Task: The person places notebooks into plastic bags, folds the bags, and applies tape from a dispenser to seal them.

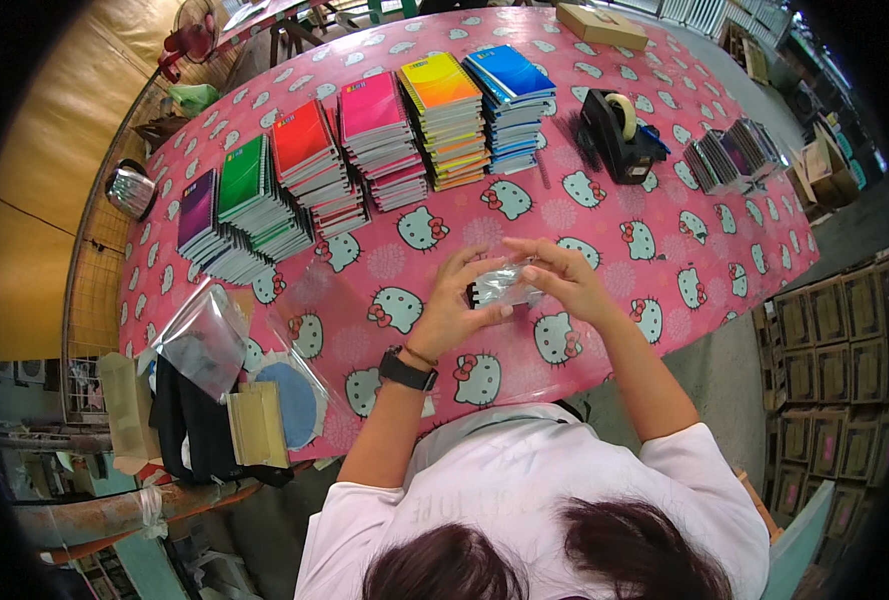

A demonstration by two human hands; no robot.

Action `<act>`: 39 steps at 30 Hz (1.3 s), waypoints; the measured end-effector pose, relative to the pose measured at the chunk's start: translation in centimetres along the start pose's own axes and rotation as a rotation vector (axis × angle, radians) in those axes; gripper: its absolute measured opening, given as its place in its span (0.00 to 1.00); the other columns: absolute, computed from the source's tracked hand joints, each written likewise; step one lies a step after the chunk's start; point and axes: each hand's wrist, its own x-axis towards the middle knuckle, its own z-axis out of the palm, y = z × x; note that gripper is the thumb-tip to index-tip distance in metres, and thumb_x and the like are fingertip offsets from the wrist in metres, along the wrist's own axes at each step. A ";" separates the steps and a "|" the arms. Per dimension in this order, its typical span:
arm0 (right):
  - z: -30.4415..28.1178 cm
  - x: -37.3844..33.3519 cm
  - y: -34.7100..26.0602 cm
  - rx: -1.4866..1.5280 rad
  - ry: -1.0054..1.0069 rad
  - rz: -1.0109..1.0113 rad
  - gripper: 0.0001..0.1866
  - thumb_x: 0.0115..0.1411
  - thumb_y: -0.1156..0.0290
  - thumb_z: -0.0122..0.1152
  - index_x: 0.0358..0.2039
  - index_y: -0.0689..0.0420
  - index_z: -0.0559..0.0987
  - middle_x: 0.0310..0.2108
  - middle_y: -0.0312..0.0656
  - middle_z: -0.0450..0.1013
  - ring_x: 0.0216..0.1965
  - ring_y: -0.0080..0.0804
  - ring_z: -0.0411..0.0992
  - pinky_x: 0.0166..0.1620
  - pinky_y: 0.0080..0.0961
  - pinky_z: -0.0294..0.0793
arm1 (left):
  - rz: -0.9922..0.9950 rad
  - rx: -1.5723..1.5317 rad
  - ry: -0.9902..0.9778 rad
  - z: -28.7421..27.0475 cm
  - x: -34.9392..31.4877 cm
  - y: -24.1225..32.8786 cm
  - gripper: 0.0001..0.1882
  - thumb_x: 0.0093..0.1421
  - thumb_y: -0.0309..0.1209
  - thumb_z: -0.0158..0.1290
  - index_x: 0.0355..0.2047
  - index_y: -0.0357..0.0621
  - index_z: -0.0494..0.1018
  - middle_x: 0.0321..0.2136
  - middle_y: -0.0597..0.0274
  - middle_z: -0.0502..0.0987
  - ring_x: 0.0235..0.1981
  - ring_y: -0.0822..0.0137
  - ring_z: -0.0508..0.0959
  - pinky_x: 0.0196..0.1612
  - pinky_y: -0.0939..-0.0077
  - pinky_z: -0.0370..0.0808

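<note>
Over the middle of the table, my left hand (pixel 451 305) is closed on the left side of a small pack in clear, shiny plastic (pixel 506 285). A dark toothed edge, like a spiral binding, shows at the pack's left end; the rest of its contents cannot be made out. My right hand (pixel 564 280) has its fingers bent over the pack's right side, thumb and fingertips on the plastic. Behind my hands stand stacks of spiral notebooks: purple (pixel 198 212), green (pixel 244 180), red (pixel 304 140), pink (pixel 372 105), yellow (pixel 440 82) and blue (pixel 509 75).
A black tape dispenser (pixel 614 140) stands right of the stacks, with small plastic-wrapped packs (pixel 734 158) beyond it. Clear plastic bags (pixel 204 340) lie at left, near a cardboard piece (pixel 257 425). A flat brown box (pixel 600 27) sits on the far edge of the pink patterned table (pixel 604 225).
</note>
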 end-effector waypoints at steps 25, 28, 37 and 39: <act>1.2 1.2 1.5 0.062 0.121 0.270 0.13 0.50 0.68 0.68 0.33 0.61 0.77 0.23 0.31 0.71 0.24 0.14 0.66 0.27 0.13 0.65 | 0.171 0.567 0.214 4.1 -5.2 2.0 0.29 0.53 0.33 0.55 0.56 0.46 0.63 0.54 0.60 0.67 0.57 0.58 0.63 0.61 0.47 0.46; -1.7 2.2 3.1 0.070 0.124 0.251 0.09 0.53 0.71 0.64 0.33 0.62 0.78 0.25 0.34 0.73 0.27 0.16 0.68 0.30 0.15 0.67 | 0.121 0.643 0.059 4.2 -5.5 1.8 0.32 0.50 0.37 0.56 0.56 0.48 0.64 0.56 0.61 0.64 0.61 0.56 0.58 0.62 0.45 0.43; -31.0 7.9 12.4 -0.691 1.057 0.106 0.21 0.54 0.53 0.59 0.39 0.57 0.79 0.32 0.41 0.78 0.37 0.36 0.74 0.49 0.33 0.64 | 0.073 0.675 0.077 5.3 -5.1 2.4 0.34 0.45 0.37 0.60 0.55 0.53 0.64 0.56 0.63 0.62 0.61 0.57 0.57 0.61 0.40 0.41; -31.5 9.0 12.8 -0.654 0.986 0.269 0.23 0.53 0.46 0.57 0.35 0.54 0.81 0.28 0.40 0.78 0.37 0.35 0.74 0.57 0.37 0.53 | 0.055 0.681 0.085 5.3 -5.4 2.4 0.35 0.45 0.36 0.60 0.56 0.53 0.64 0.57 0.63 0.62 0.61 0.57 0.57 0.62 0.40 0.40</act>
